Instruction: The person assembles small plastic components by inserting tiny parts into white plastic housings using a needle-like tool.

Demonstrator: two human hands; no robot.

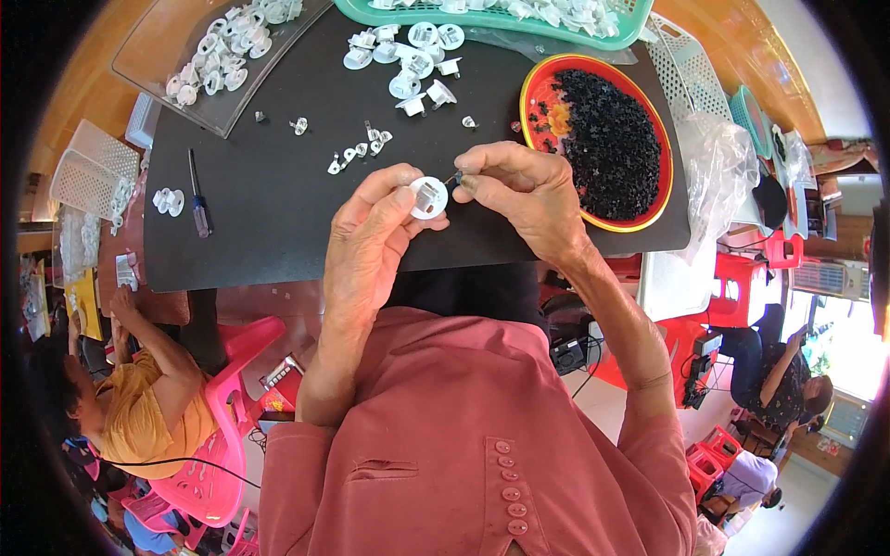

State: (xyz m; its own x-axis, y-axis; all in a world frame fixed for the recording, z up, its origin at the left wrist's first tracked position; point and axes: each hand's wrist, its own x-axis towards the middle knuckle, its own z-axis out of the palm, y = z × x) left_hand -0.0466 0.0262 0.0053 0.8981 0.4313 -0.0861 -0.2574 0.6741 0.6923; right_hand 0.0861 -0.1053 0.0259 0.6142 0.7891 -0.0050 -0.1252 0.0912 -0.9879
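Left hand: fingers pinching a round white plastic disc with a pale rectangular middle, over the matte dark tabletop. Right hand: thumb and forefinger pinching a small dark piece at the disc's two o'clock; its exact form is too small to confirm. From the disc: yellow-rimmed red tray of small black parts, two o'clock; blue-handled screwdriver, nine o'clock; loose white plastic discs, twelve o'clock.

Dark piece — tiny, perhaps half-hidden.
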